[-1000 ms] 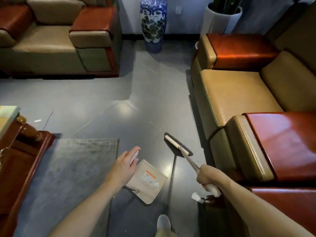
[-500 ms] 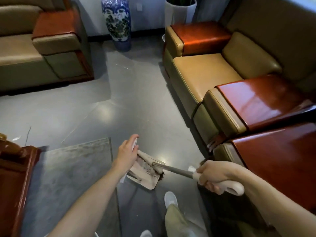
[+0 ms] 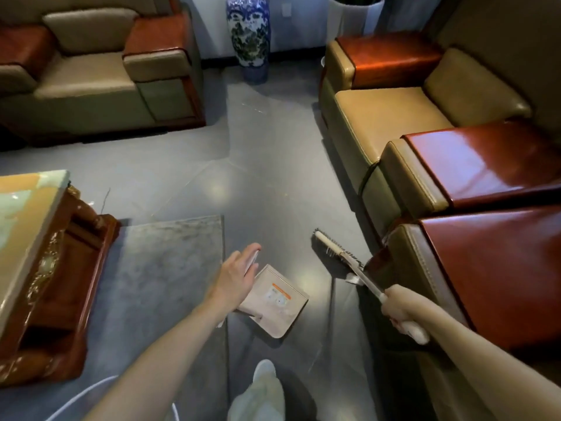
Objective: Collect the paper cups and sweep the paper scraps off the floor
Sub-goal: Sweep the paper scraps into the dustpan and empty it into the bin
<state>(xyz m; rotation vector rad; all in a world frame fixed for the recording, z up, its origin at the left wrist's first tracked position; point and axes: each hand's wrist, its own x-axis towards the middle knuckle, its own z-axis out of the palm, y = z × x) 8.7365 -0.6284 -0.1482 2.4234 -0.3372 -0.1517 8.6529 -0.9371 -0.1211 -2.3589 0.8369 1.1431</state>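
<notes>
— Dustpan [image 3: 273, 302] there, pale beige, tipped down over the grey floor [image 3: 273, 183] just off the corner of the rug [image 3: 170, 268]. Can you read the sticker on it?
— Only an orange strip [image 3: 280, 289] across the top and two round pictures under it. The writing is too small and blurred.
— How is it held?
— The left hand [image 3: 238, 276] is wrapped on its white handle [image 3: 252, 261], forefinger lying along it. The other fingers are hidden behind the hand.
— And the broom [image 3: 334, 250]?
— The right hand [image 3: 400, 308] makes a fist round the white grip, whose end pokes out below the fist. The dark-bristled head sits on the floor, close against the foot of the sofa [image 3: 394, 123] arm and apart from the pan.
— That pale thing [image 3: 352, 278] by the shaft?
— A scrap, or a clip on the broom; I can't tell.
— Any writing on the blue-and-white vase [image 3: 248, 34]?
— Painted pattern is all I can make out. Its top is cut off, as is the white planter [image 3: 355, 16] beside it.
</notes>
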